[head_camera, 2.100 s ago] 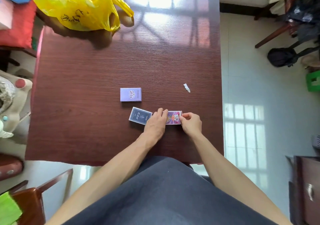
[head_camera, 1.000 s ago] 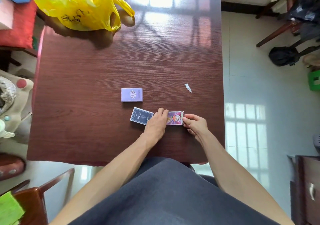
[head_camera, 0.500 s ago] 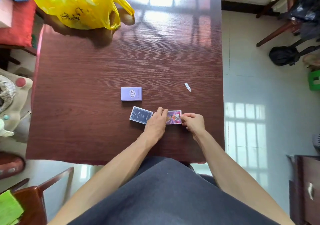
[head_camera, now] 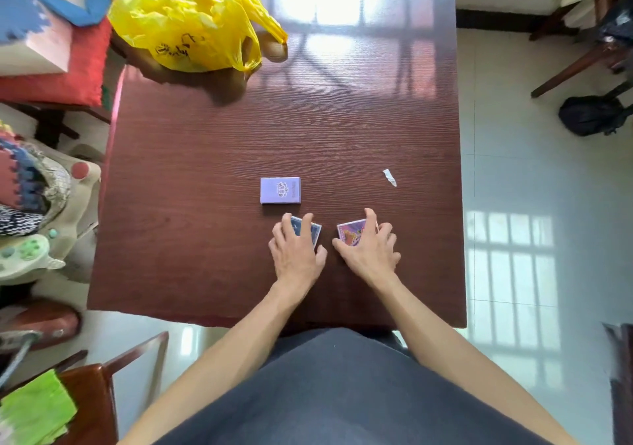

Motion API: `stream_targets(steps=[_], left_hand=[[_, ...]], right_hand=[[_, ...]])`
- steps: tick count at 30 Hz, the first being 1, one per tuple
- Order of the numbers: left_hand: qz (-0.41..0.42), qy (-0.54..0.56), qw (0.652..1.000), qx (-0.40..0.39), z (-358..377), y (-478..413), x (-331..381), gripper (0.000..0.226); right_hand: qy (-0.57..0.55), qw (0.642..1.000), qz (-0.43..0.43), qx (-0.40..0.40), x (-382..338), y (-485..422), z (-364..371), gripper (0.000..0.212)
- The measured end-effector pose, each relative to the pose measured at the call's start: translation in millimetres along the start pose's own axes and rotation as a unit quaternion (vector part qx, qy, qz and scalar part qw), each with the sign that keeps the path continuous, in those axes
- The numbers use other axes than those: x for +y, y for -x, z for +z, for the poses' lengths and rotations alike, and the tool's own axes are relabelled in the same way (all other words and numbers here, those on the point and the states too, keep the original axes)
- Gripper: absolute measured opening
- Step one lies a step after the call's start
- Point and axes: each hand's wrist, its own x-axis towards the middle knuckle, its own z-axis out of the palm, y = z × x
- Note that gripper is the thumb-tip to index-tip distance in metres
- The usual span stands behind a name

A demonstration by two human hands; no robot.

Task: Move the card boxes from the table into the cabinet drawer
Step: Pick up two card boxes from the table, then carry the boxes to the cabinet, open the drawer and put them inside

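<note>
Left hand: the left hand [head_camera: 297,252] is lying spread over the dark blue card box [head_camera: 313,231], fingers draped across its top, seemingly closing on it
Right hand: the right hand [head_camera: 370,247] is cupping the pink card box [head_camera: 350,232], fingers curling over its far edge
Third box: the lilac card box [head_camera: 280,190] is lying flat on the counter [head_camera: 205,177], just beyond the left hand, long axis running left to right
Nearer hand: the left
Drawer: appearing nowhere clearly in this view
</note>
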Motion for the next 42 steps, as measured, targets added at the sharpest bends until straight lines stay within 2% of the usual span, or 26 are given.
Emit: stream_targets(steps=[4, 7, 9, 14, 17, 19, 22, 24, 25, 26, 27, 29, 30, 36, 39, 42], left_hand=[[-0.047, -0.034, 0.995, -0.085, 4, -5, -16, 0.082], [-0.031, -0.052, 0.996, -0.072, 3, -8, -18, 0.078], [-0.018, -0.042, 0.997, -0.064, 0, -8, -19, 0.074], [-0.003, 0.041, 0.992, -0.122, -12, 9, -30, 0.074], [-0.019, 0.176, 0.97, -0.169, -21, 32, -48, 0.067], [-0.047, 0.261, 0.938, -0.225, -24, 46, -59, 0.054], [-0.099, 0.355, 0.876, -0.311, -18, 63, -68, 0.036], [-0.17, 0.406, 0.807, -0.393, -12, 73, -71, 0.043], [-0.194, 0.394, 0.795, -0.419, -11, 78, -72, 0.048], [-0.202, 0.369, 0.795, -0.437, -9, 83, -73, 0.054], [-0.188, 0.33, 0.81, -0.447, -4, 87, -76, 0.059], [-0.126, 0.245, 0.842, -0.465, 2, 93, -73, 0.064], [-0.103, 0.208, 0.845, -0.482, 6, 95, -68, 0.067], [0.046, 0.062, 0.819, -0.569, 39, 130, 10, 0.099], [0.157, -0.014, 0.797, -0.582, 50, 170, 63, 0.104], [0.205, -0.061, 0.779, -0.59, 65, 216, 104, 0.089]], right_hand=[[0.094, 0.994, -0.025, 0.05, -1, -3, 16, 0.092], [0.092, 0.993, -0.046, 0.051, 5, -4, 15, 0.076], [0.05, 0.997, -0.049, 0.032, 11, -1, 8, 0.07], [-0.128, 0.992, -0.01, -0.013, 42, 18, -11, 0.073], [-0.27, 0.962, 0.021, -0.028, 70, 36, -18, 0.061], [-0.37, 0.923, 0.087, -0.062, 87, 53, -18, 0.057], [-0.488, 0.847, 0.182, -0.103, 120, 80, -8, 0.07], [-0.549, 0.799, 0.225, -0.096, 148, 104, 6, 0.075], [-0.577, 0.775, 0.242, -0.082, 164, 120, 14, 0.077], [-0.604, 0.751, 0.258, -0.066, 178, 137, 23, 0.079], [-0.628, 0.727, 0.274, -0.048, 193, 156, 33, 0.082], [-0.665, 0.681, 0.307, -0.008, 219, 194, 54, 0.086], [-0.683, 0.655, 0.323, 0.012, 230, 213, 65, 0.09], [-0.796, 0.472, 0.359, 0.125, 271, 323, 135, 0.105], [-0.822, 0.411, 0.358, 0.167, 283, 362, 161, 0.105], [-0.825, 0.368, 0.376, 0.204, 298, 391, 176, 0.099]])
